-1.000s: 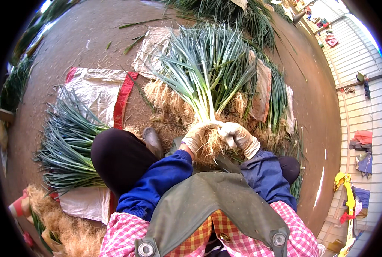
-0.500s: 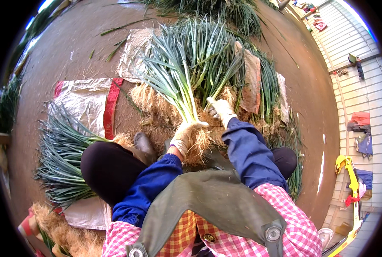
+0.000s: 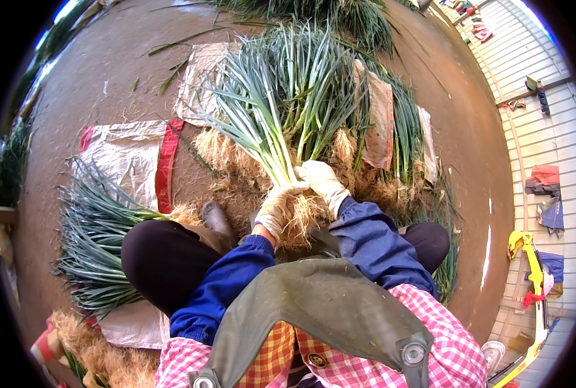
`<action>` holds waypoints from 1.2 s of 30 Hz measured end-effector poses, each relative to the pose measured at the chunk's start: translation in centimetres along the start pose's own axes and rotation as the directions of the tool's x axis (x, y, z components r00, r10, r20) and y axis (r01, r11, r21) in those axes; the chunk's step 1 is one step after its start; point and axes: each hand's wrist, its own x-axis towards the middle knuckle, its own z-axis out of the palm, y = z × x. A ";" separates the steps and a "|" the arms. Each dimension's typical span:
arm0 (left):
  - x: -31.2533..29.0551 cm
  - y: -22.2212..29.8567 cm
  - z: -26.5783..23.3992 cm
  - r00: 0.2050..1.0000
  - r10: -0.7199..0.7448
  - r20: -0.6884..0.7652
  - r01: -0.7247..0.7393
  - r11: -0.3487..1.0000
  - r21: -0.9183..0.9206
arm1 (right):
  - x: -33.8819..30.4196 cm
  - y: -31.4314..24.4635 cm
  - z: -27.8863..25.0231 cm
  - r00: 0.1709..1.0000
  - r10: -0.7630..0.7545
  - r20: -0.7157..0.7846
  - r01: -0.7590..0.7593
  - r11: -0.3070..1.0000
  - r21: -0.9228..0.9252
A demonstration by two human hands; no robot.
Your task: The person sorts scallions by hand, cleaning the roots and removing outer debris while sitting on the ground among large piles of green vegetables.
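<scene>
A bunch of green onions [image 3: 272, 132], its long leaves fanned away from me, is in my gloved left hand [image 3: 278, 208], closed round the white stems just above the roots. Pale stringy roots [image 3: 301, 223] hang out below that fist. Right beside it, my gloved right hand [image 3: 323, 183] is closed on green onion stems at the bunch's right side, its fingers partly hidden. Just beyond both hands lies a larger heap of green onions [image 3: 314, 84], roots toward me.
To my left, another green onion pile [image 3: 100, 239] lies beside a white sack with a red stripe [image 3: 129, 145]. A pinkish sack [image 3: 377, 123] covers part of the heap at right. More leaves [image 3: 352, 19] lie farther off. A yellow-handled tool [image 3: 532, 278] is near the right wall.
My right hand has moved down and toward my left hand, bringing stems against the bunch. My left hand has stayed nearly in place, keeping its grip.
</scene>
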 end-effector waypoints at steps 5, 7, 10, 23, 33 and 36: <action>-0.9 1.3 0.2 0.998 -0.054 -0.013 0.053 0.997 -0.057 | -1.8 -2.6 -1.4 0.955 0.294 -0.037 -0.213 0.769 0.603; -0.8 0.9 0.4 0.996 -0.085 0.005 0.085 0.993 -0.084 | -1.8 -0.1 -2.6 0.915 0.402 0.021 -0.350 0.771 0.532; -0.3 0.5 -0.1 0.995 -0.030 0.100 0.040 0.994 -0.099 | -1.1 1.0 -0.3 0.871 0.393 0.295 -0.454 0.415 0.788; -1.8 1.1 1.3 0.996 -0.086 -0.014 0.084 0.989 -0.122 | 0.0 -2.9 -0.7 0.951 0.306 0.038 -0.253 0.707 0.660; -3.5 1.7 0.1 0.998 0.038 -0.047 -0.040 0.998 -0.050 | 3.0 1.7 3.6 0.966 0.191 0.176 -0.258 0.621 0.740; -2.1 0.2 1.5 0.992 0.032 0.124 -0.007 0.979 -0.202 | 5.0 1.9 2.3 0.973 0.229 -0.030 -0.192 0.875 0.444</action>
